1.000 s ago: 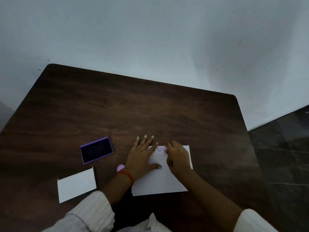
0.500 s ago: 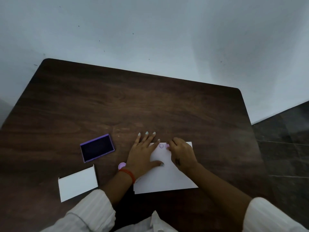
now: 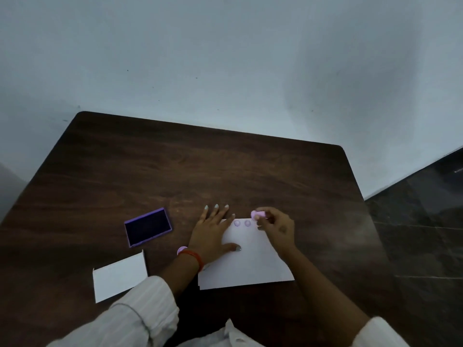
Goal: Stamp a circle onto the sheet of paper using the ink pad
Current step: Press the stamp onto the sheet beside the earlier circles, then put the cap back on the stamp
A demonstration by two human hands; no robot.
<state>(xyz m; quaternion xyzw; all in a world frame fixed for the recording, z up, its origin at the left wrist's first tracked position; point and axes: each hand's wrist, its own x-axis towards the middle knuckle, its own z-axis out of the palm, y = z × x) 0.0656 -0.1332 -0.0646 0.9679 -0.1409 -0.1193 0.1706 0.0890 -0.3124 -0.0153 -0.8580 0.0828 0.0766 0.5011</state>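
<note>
- Two purple circles [image 3: 242,223] show side by side near the far edge of your paper [image 3: 250,261], so the stamping looks done; going by the task, little is left beyond setting the stamp down.
- Your right hand [image 3: 278,229] has its fingertips pinched together on the pink stamp [image 3: 258,214], which is lifted just past the paper's far edge, right of the marks and clear of the sheet.
- Your left hand [image 3: 213,234] lies flat and spread, palm on the paper's left part, fingers reaching over its far edge onto the table [image 3: 225,166]; it grips nothing, only pins the sheet.
- The paper lies near the table's near edge, about midway across.
- The ink pad [image 3: 148,226] sits open, left of your left hand and apart from the paper.
- A small pink cap [image 3: 181,250] shows just beside your left wrist; a white card [image 3: 119,276] lies toward the near left corner.
</note>
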